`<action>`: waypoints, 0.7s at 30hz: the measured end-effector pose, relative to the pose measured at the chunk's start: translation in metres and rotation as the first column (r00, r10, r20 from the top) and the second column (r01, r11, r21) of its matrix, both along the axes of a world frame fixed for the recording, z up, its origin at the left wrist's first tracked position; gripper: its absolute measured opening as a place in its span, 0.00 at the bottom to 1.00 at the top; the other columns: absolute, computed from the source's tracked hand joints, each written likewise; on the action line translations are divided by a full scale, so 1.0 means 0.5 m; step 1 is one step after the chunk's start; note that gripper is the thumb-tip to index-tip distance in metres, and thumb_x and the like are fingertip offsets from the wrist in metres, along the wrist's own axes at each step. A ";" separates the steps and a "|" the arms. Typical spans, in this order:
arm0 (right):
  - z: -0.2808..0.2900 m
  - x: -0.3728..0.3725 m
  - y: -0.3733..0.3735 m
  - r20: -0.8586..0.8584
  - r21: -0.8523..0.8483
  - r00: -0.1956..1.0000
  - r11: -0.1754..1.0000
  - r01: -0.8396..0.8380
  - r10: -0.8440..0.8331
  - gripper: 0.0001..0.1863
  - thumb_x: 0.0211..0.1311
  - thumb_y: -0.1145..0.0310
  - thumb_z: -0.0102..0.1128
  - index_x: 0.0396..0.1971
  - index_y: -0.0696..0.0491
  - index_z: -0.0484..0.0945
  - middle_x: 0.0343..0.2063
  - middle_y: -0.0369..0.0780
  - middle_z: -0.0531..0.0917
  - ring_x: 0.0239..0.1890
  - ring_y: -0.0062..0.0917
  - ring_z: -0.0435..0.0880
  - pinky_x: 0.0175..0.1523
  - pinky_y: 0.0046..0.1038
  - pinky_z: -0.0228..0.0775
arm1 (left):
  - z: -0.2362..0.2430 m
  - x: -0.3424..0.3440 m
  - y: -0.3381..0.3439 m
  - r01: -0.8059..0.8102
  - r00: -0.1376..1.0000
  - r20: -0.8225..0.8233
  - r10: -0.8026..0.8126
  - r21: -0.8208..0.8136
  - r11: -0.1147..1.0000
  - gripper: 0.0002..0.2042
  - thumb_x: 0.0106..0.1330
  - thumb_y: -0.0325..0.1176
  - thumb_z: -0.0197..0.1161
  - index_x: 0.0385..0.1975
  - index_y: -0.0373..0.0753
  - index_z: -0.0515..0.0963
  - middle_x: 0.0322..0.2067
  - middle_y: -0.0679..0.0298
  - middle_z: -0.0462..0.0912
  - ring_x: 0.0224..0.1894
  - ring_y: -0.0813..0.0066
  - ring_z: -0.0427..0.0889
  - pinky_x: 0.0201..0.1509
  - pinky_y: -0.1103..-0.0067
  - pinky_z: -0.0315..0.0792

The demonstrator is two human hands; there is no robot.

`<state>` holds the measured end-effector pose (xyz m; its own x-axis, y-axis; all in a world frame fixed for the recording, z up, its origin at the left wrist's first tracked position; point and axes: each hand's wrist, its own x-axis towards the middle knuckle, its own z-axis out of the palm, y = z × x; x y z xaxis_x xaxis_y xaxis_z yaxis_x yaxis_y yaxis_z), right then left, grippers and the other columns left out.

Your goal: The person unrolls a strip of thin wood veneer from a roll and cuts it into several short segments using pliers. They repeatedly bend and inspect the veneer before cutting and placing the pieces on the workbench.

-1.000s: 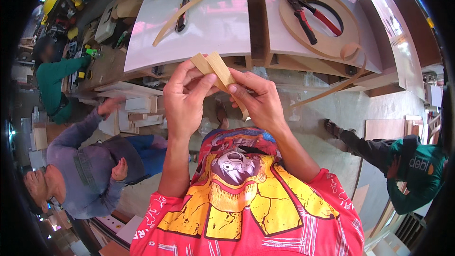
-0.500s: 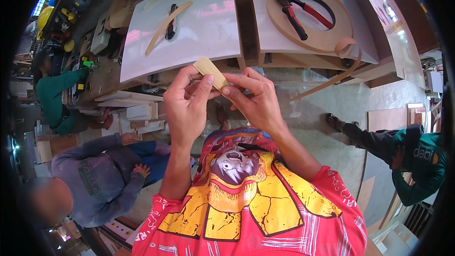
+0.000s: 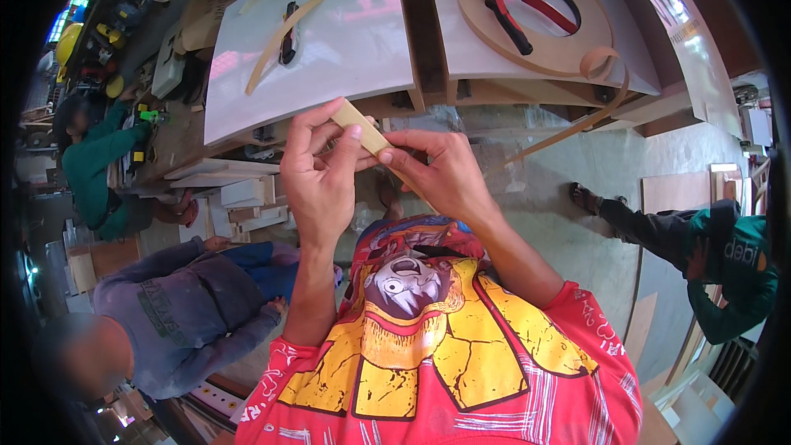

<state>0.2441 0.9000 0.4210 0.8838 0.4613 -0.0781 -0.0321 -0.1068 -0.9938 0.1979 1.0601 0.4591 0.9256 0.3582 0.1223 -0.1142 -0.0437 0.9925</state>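
Observation:
A pale wood-coloured strip of edge banding (image 3: 361, 128) is held up in front of my chest, slanting down to the right. My left hand (image 3: 323, 169) pinches its broad upper end between thumb and fingers. Lower down, the thumb and fingers of my right hand (image 3: 437, 166) are closed on the same strip, which runs on below that hand. On the right white panel lies a large coil of edge banding (image 3: 470, 37), its loose tail (image 3: 568, 133) hanging toward my right hand. Whether tail and held strip join is hidden.
Red-and-black pliers (image 3: 504, 23) lie across the coil. A utility knife (image 3: 288, 48) and curved offcuts (image 3: 268, 58) rest on the left white panel (image 3: 354, 58). People are at the left and right, one in a grey sweatshirt (image 3: 181, 313) close by. Boards (image 3: 247, 192) are stacked left.
The strip has turned slightly between my hands and its upper end shows flatter. The nearby person's arm at left has shifted. My view has moved a little.

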 end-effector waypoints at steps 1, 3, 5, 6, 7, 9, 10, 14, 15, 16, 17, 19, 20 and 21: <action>0.001 -0.001 -0.002 -0.005 -0.019 1.000 1.000 -0.008 0.008 0.18 0.72 0.62 0.73 0.54 0.57 0.89 0.30 0.43 0.92 0.24 0.20 0.88 0.30 0.27 0.80 | -0.001 0.000 0.000 0.000 1.000 -0.013 0.000 0.003 1.000 0.17 0.77 0.22 0.64 0.62 0.31 0.73 0.48 0.46 0.88 0.48 0.64 0.91 0.47 0.71 0.93; 0.002 -0.004 -0.004 -0.020 -0.031 1.000 1.000 -0.005 0.004 0.18 0.71 0.61 0.73 0.53 0.57 0.89 0.29 0.43 0.92 0.24 0.20 0.88 0.30 0.26 0.79 | -0.004 -0.001 0.000 -0.008 1.000 0.010 0.008 0.020 1.000 0.17 0.76 0.22 0.66 0.61 0.31 0.73 0.48 0.46 0.88 0.47 0.64 0.91 0.46 0.72 0.93; 0.003 -0.008 -0.003 -0.028 -0.034 1.000 0.999 0.003 -0.004 0.18 0.72 0.61 0.73 0.52 0.57 0.90 0.28 0.42 0.92 0.24 0.20 0.88 0.30 0.27 0.79 | -0.006 -0.002 0.000 -0.026 1.000 0.011 0.026 0.017 1.000 0.17 0.75 0.22 0.67 0.60 0.31 0.74 0.47 0.47 0.89 0.45 0.64 0.92 0.45 0.72 0.93; 0.003 -0.009 -0.002 -0.033 -0.033 0.999 0.999 0.007 -0.008 0.18 0.72 0.60 0.73 0.52 0.57 0.90 0.28 0.43 0.91 0.24 0.21 0.88 0.30 0.27 0.79 | -0.006 -0.003 0.000 -0.036 0.999 0.007 0.036 0.007 0.999 0.17 0.75 0.23 0.67 0.60 0.31 0.74 0.47 0.47 0.89 0.45 0.65 0.92 0.44 0.72 0.93; 0.003 -0.011 -0.001 -0.045 -0.036 0.999 0.999 0.001 -0.003 0.18 0.72 0.60 0.73 0.51 0.57 0.90 0.28 0.43 0.91 0.24 0.21 0.88 0.30 0.27 0.79 | -0.006 -0.004 0.001 -0.042 0.999 0.013 0.042 -0.003 0.999 0.17 0.75 0.23 0.68 0.59 0.31 0.74 0.46 0.47 0.89 0.44 0.65 0.92 0.44 0.72 0.93; 0.004 -0.014 0.001 -0.013 -0.069 1.000 0.998 -0.013 0.013 0.19 0.72 0.57 0.72 0.50 0.58 0.90 0.27 0.44 0.90 0.23 0.22 0.87 0.30 0.30 0.77 | -0.006 -0.006 0.004 -0.057 0.998 0.000 0.057 0.011 0.998 0.16 0.75 0.23 0.68 0.59 0.30 0.74 0.46 0.48 0.89 0.43 0.65 0.92 0.43 0.72 0.93; 0.004 -0.014 0.001 -0.005 -0.101 1.000 0.995 -0.018 0.017 0.19 0.72 0.56 0.72 0.49 0.58 0.90 0.26 0.45 0.89 0.22 0.23 0.87 0.29 0.31 0.76 | -0.006 -0.007 0.005 -0.067 0.998 -0.008 0.067 0.015 0.998 0.16 0.75 0.23 0.68 0.59 0.30 0.74 0.46 0.48 0.89 0.43 0.65 0.92 0.43 0.72 0.93; -0.007 -0.013 0.000 0.072 -0.137 0.996 0.990 -0.044 0.054 0.19 0.73 0.54 0.70 0.45 0.58 0.91 0.22 0.46 0.85 0.24 0.26 0.85 0.32 0.34 0.73 | -0.003 -0.008 0.012 -0.063 0.998 0.000 0.063 0.023 0.998 0.16 0.74 0.23 0.68 0.58 0.30 0.74 0.45 0.49 0.89 0.41 0.66 0.92 0.41 0.72 0.93; -0.013 -0.012 0.001 0.174 -0.129 0.983 0.991 -0.031 0.053 0.19 0.74 0.55 0.70 0.45 0.58 0.90 0.22 0.46 0.84 0.25 0.26 0.84 0.33 0.34 0.73 | -0.002 -0.008 0.014 -0.060 0.998 0.001 0.060 0.024 0.998 0.16 0.74 0.23 0.68 0.57 0.30 0.74 0.44 0.49 0.89 0.41 0.66 0.92 0.40 0.72 0.93; -0.020 -0.011 0.001 0.266 -0.118 0.962 0.993 -0.031 0.062 0.18 0.74 0.55 0.69 0.44 0.58 0.90 0.22 0.46 0.83 0.26 0.26 0.84 0.34 0.34 0.72 | 0.000 -0.007 0.016 -0.075 0.997 -0.019 0.076 0.024 0.997 0.16 0.74 0.23 0.69 0.57 0.30 0.74 0.44 0.49 0.89 0.41 0.66 0.92 0.40 0.72 0.93; -0.029 -0.011 0.001 0.288 -0.125 0.954 0.991 -0.054 0.088 0.17 0.75 0.57 0.68 0.46 0.57 0.89 0.23 0.45 0.83 0.28 0.25 0.84 0.35 0.34 0.73 | 0.002 -0.006 0.019 -0.084 0.996 0.000 0.084 0.031 0.996 0.15 0.74 0.23 0.68 0.57 0.30 0.74 0.44 0.49 0.89 0.40 0.66 0.92 0.39 0.73 0.92; -0.047 -0.013 0.000 0.343 -0.105 0.928 0.988 -0.114 0.143 0.15 0.76 0.60 0.67 0.49 0.57 0.87 0.24 0.43 0.84 0.30 0.23 0.85 0.37 0.32 0.75 | 0.007 -0.001 0.030 -0.137 0.991 -0.002 0.137 0.044 0.990 0.14 0.75 0.23 0.68 0.56 0.31 0.74 0.43 0.48 0.89 0.38 0.66 0.92 0.37 0.73 0.92; -0.055 -0.016 0.001 0.207 -0.026 0.961 0.983 -0.184 0.186 0.15 0.76 0.62 0.66 0.51 0.57 0.86 0.26 0.42 0.85 0.31 0.22 0.85 0.37 0.32 0.75 | 0.011 0.000 0.040 -0.168 0.986 -0.004 0.169 0.037 0.985 0.14 0.75 0.23 0.68 0.56 0.31 0.74 0.43 0.48 0.89 0.38 0.66 0.92 0.37 0.73 0.92; -0.062 -0.019 0.002 0.102 0.088 0.970 0.969 -0.230 0.221 0.15 0.76 0.63 0.66 0.53 0.56 0.85 0.27 0.40 0.85 0.31 0.21 0.85 0.38 0.31 0.76 | 0.018 0.004 0.058 -0.199 0.980 -0.004 0.200 0.029 0.979 0.14 0.75 0.24 0.67 0.56 0.32 0.74 0.43 0.48 0.89 0.37 0.66 0.92 0.36 0.73 0.91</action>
